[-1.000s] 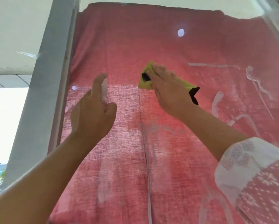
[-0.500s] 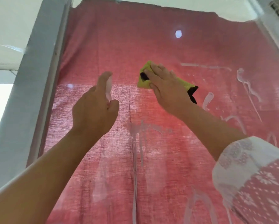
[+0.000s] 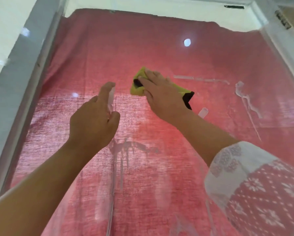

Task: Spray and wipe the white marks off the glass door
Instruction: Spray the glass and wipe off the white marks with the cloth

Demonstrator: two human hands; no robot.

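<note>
The glass door (image 3: 202, 53) fills the view, with a red cloth hanging behind it. My right hand (image 3: 161, 96) presses a yellow wiping cloth (image 3: 137, 79) with black edging flat against the glass near the middle. My left hand (image 3: 93, 121) grips a small clear spray bottle (image 3: 111, 97), index finger on top of its head, just left of the cloth. White marks (image 3: 245, 97) streak the glass to the right, a short smear (image 3: 202, 112) sits by my right wrist, and wet drips (image 3: 125, 149) run down below my hands.
A grey door frame (image 3: 15, 86) runs up the left side and a pale frame edge (image 3: 282, 40) up the right. A white ceiling shows above the red cloth. My patterned red and white sleeve (image 3: 262, 188) fills the lower right.
The view has tilted up and shifted, showing more of the door's top. My right hand has moved the cloth slightly on the glass. The left hand keeps hold of the spray bottle.
</note>
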